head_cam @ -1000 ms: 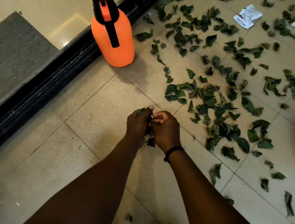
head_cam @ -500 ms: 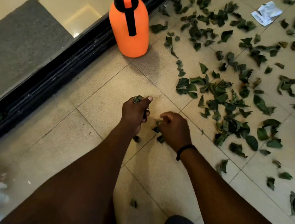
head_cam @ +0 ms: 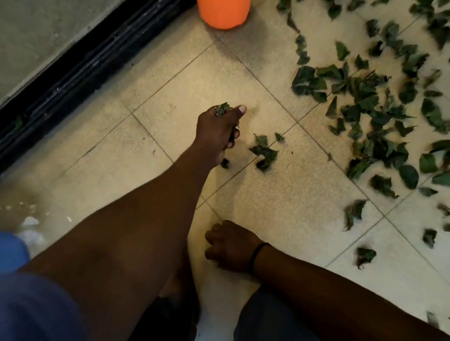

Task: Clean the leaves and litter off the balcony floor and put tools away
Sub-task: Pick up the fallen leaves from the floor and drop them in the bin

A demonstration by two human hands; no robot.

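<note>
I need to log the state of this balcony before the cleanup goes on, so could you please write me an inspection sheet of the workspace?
Surface: beige tiled floor, bare near the person.
Job's things: green leaves scattered over the right and upper right; a small cluster of leaves lies just right of the left hand.
Clutter: orange bottle standing upright at the top, only its lower part in view.
Grippers: left hand grips a bunch of leaves; right hand is curled low by the floor, contents not visible.
Cables: nothing seen.
Surroundings: black door track along the left, grey mat beyond it.
</note>
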